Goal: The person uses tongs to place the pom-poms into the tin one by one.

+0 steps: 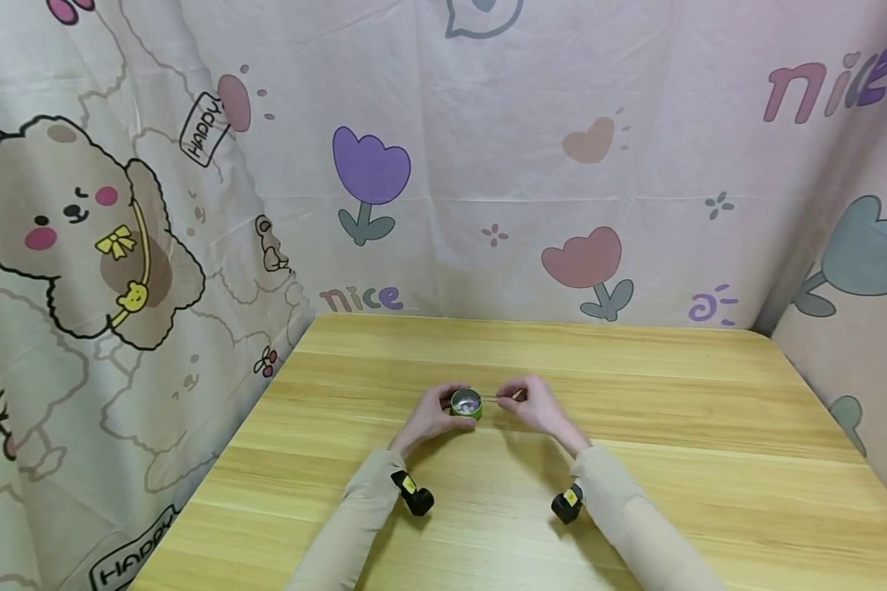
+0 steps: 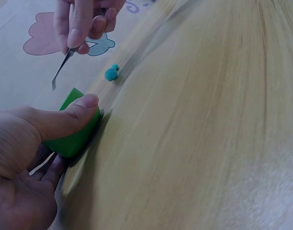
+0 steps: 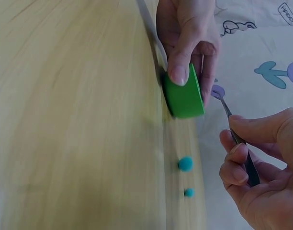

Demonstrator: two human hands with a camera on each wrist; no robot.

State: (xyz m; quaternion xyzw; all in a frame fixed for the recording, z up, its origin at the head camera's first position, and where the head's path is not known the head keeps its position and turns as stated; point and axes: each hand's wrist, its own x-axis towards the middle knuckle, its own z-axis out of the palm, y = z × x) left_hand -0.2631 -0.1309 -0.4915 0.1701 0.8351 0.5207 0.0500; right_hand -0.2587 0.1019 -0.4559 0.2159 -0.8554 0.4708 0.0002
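Note:
My left hand holds a small green cup on the table, with the thumb on its near side and fingers around the far side. In the head view, pale small pieces show inside the cup. My right hand pinches a pair of metal tweezers between thumb and fingers. Their tips are over the cup's mouth in the head view, above its rim in the wrist views. A larger teal pom-pom and a smaller teal pom-pom lie on the table beside the cup, below my right hand.
The wooden table runs back to a printed curtain with tulips and lettering. Another curtain with a bear hangs along the left side. Black wrist cameras sit on both sleeves.

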